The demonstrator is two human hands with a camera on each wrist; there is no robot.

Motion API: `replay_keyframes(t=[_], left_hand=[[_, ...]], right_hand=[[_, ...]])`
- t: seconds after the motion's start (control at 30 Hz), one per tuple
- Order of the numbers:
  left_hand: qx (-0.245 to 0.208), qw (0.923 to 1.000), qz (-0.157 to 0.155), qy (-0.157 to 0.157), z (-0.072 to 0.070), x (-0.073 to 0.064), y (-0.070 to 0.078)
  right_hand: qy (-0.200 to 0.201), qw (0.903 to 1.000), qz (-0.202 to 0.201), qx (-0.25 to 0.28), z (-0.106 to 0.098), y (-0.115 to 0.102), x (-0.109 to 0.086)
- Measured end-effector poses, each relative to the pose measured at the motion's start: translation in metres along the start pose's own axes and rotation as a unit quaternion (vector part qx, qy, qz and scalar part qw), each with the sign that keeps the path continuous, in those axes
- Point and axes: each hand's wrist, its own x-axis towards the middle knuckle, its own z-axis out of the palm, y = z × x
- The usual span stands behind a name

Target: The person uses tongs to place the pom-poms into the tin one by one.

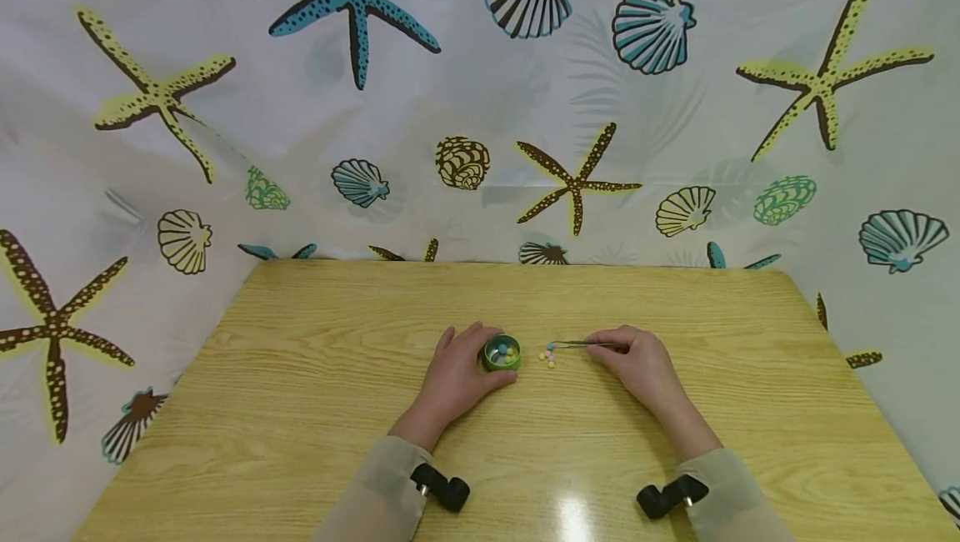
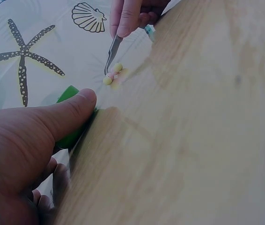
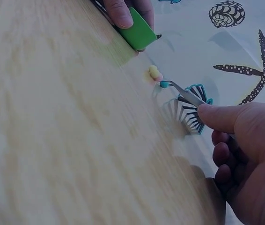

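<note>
Pinching the tweezers (image 1: 576, 343) between thumb and fingers, the right hand (image 1: 641, 363) holds their tips at the blue bead (image 1: 550, 347), which sits at the edge of a small cluster on the table (image 1: 337, 409), a pink bead (image 1: 550, 355) and yellow beads (image 1: 551, 364) close by. Whether the tips have a firm grip on it, I cannot tell. The left hand (image 1: 457, 371) curves round the green cup (image 1: 502, 368), thumb on the near side, fingers on the far side; several beads lie inside. A light, even squeeze across the bead's middle should serve best, since too much pressure could shoot it away. Lift straight up, clear of its neighbours, keep the cup steady, and release low over its mouth.
</note>
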Motion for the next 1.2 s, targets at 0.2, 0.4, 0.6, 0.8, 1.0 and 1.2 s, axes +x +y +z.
replay_keyframes(t=[0.2,0.4,0.6,0.8,1.0,1.2], left_hand=[[-0.002,1.0,-0.002,-0.001,0.0,0.0,0.001],[0.001,1.0,-0.003,0.0,0.0,0.0,0.001],[0.004,1.0,-0.002,0.001,0.0,0.001,0.001],[0.007,1.0,-0.003,0.0,0.0,0.0,0.001],[0.006,1.0,-0.004,0.0,-0.001,0.0,0.002],[0.006,1.0,-0.003,-0.001,0.0,0.0,0.001]], right_hand=[[0.004,0.9997,0.016,0.015,-0.001,-0.003,-0.001],[0.011,0.9988,0.03,0.038,-0.004,-0.008,-0.003],[0.024,0.9977,0.033,0.054,-0.006,-0.01,-0.002],[0.036,0.9961,0.03,0.074,-0.006,-0.014,-0.002],[0.04,0.995,0.024,0.088,-0.006,-0.02,-0.003],[0.035,0.9934,0.016,0.108,-0.006,-0.028,-0.004]])
